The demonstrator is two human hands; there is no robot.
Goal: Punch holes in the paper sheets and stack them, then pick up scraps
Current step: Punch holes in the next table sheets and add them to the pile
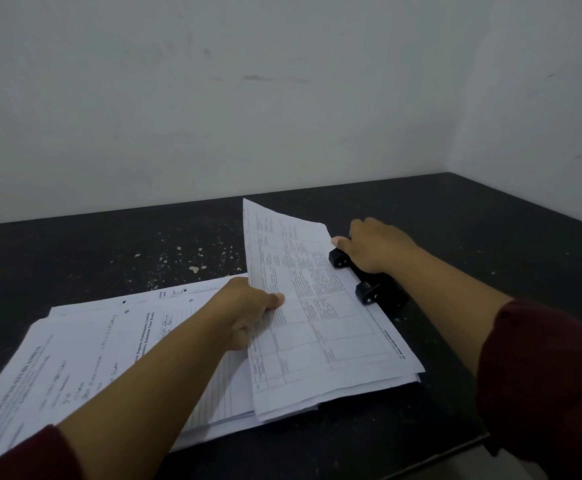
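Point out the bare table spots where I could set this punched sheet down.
Bare table lies beyond the hole punch toward the corner, and along the far left edge behind the scraps. The near left is crowded with the paper stack; the middle holds the gridded sheets, left hand and right hand.

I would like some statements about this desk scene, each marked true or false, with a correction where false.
1. The right hand rests on the black hole punch. True.
2. The left hand holds nothing. False: its thumb and fingers pinch the left edge of the table-printed sheets.
3. The edge of those sheets sits in the punch. True.
4. The pile of papers on the left has no holes. False: punched holes show near its far edge.
5. The dark table is red. False: it is black, with pale specks.
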